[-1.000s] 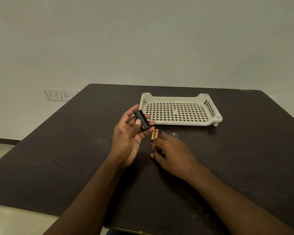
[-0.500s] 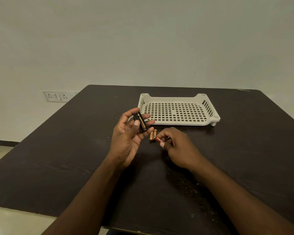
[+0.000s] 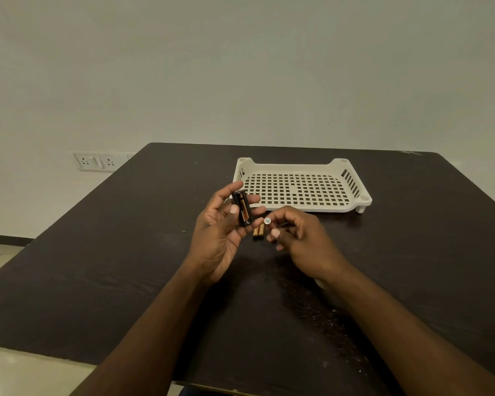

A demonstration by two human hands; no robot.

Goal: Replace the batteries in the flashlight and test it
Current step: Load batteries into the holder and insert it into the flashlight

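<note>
Lying between hands, loose batteries (image 3: 258,232); tray (image 3: 352,205) behind

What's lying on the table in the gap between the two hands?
Two loose copper-coloured batteries lie side by side on the table, between the left hand and right hand, in the head view.

Dim, even light; sharp, wide-angle bowing.

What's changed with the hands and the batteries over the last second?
The right hand picked a battery off the table and lifted it toward the battery holder, its end now facing the camera. The left hand kept gripping the holder and turned it so the battery inside shows. Two batteries stay on the table, and the white tray has not moved.
</note>
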